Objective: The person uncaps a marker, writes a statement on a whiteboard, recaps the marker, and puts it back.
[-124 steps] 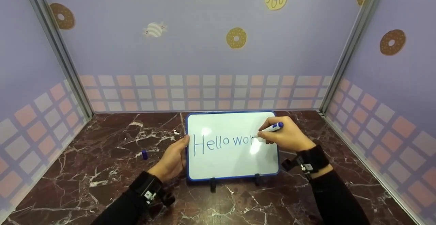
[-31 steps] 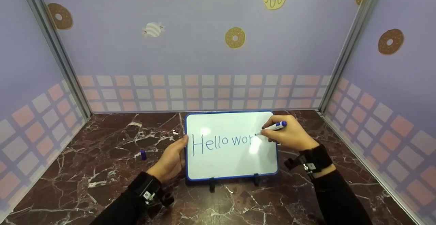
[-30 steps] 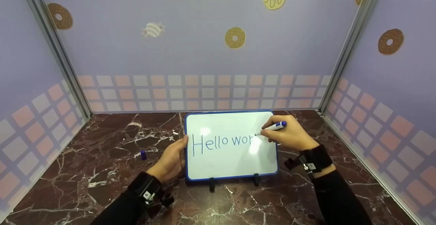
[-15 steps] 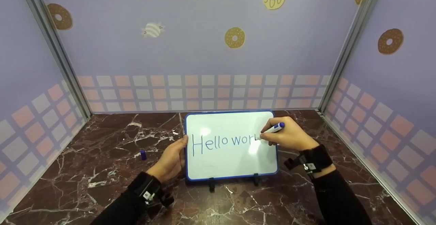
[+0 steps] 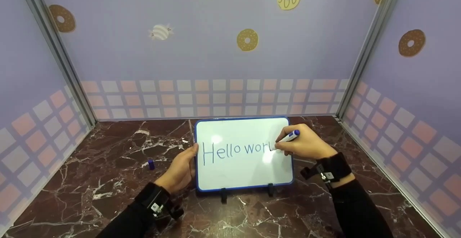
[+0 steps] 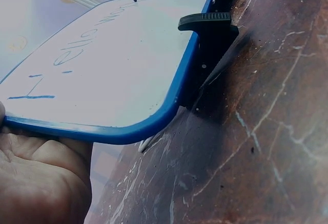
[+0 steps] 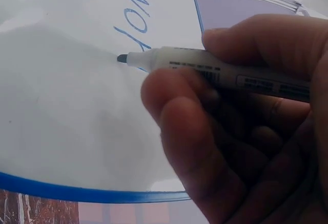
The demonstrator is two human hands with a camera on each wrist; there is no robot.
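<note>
A blue-framed whiteboard [image 5: 237, 171] leans back on a stand, with "Hello worl" in blue across its middle. My left hand [image 5: 180, 167] grips the board's left edge, thumb at the front and fingers behind, where the board hides them. In my right hand [image 5: 306, 142] a white marker [image 5: 289, 136] with a blue end is pinched between thumb and fingers. The marker's dark tip [image 7: 122, 58] is at the board surface, by the last letter, in the right wrist view. The left wrist view shows my left palm [image 6: 43, 178] under the blue rim.
A blue marker cap [image 5: 151, 164] stands on the dark marbled table [image 5: 119, 180], left of my left hand. Black stand feet [image 5: 223, 195] jut out below the board. Patterned walls [image 5: 216, 61] enclose the table at the back and sides.
After "wo" and the "r", a stroke like an "l" has appeared on the board. My right hand has moved slightly down with the marker. My left hand keeps its grip on the board.
</note>
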